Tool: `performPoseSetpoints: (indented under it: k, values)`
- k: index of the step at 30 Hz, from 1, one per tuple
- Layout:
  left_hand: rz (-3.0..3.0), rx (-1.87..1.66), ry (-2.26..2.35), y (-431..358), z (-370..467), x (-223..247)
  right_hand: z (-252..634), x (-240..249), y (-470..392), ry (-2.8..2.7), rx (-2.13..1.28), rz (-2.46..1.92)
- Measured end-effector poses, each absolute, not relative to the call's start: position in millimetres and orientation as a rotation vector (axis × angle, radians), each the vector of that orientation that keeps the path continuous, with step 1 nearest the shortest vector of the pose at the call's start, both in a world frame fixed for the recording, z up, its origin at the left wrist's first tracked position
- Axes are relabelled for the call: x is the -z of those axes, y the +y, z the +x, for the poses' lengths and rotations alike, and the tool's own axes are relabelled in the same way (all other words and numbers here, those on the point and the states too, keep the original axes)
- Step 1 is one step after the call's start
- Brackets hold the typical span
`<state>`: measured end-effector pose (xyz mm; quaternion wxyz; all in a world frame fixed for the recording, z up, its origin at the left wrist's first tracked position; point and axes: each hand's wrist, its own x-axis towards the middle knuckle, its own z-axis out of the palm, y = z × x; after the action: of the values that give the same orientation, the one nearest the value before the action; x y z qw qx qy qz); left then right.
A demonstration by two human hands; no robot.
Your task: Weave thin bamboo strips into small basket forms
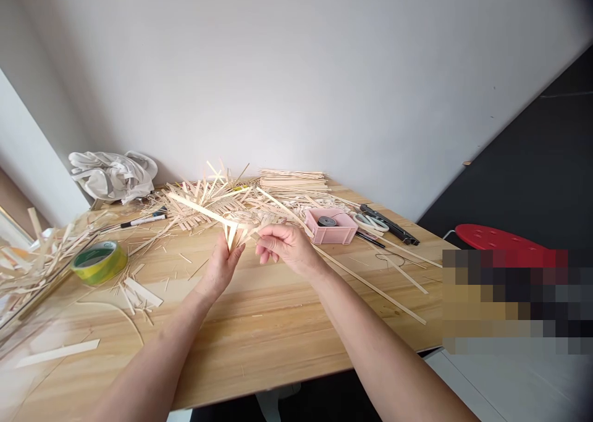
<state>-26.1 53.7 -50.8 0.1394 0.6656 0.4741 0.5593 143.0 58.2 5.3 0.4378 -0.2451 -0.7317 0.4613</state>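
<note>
Gripping the lower ends of a few pale strips [231, 236], the left hand [220, 264] is closed around them so that they fan up between thumb and fingers, probably to steady the crossing while the other hand works. The right hand [287, 246] is just beside it, thumb and fingertips bent together at the strips' right side; whether they pinch one I cannot tell. Nearer than both hands, wood grain shows on the table [259, 341] between the forearms [171, 329], leaving the elbows room above its front edge. Left of the left hand stands a tape roll [104, 272], seemingly set aside within reach. Just right of the right hand, a pink box [336, 235] bears a dark spool [327, 222], perhaps to stop it rolling; white-handled scissors [373, 223] lie beyond it. Past both hands, a loose heap [194, 202] and a neater stack [294, 181] crowd towards the wall [278, 88], so forward movement looks tighter.
</note>
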Motion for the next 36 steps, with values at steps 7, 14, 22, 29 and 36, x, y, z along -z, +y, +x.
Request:
performPoseSetpoints:
  k: [7, 14, 22, 29, 36]
  values:
    - [1.994, -1.609, 1.361, 54.5, -25.9, 51.4, 139.4, -16.5, 36.8, -2.065, -0.435, -0.868]
    - [1.908, -1.640, 1.439, 54.2, -25.5, 54.3, 135.4, -19.9, 33.0, -2.142, -0.168, -1.012]
    - [1.895, -1.674, 1.463, 53.3, -22.8, 55.0, 132.6, -25.5, 33.3, -2.279, -0.036, -1.106]
    - [1.887, -1.678, 1.448, 49.4, -19.8, 52.1, 127.8, -32.3, 29.4, -2.316, -0.044, -1.188]
    - [1.896, -1.724, 1.344, 50.1, -16.3, 55.0, 123.4, -27.9, 30.7, -2.246, -0.055, -1.108]
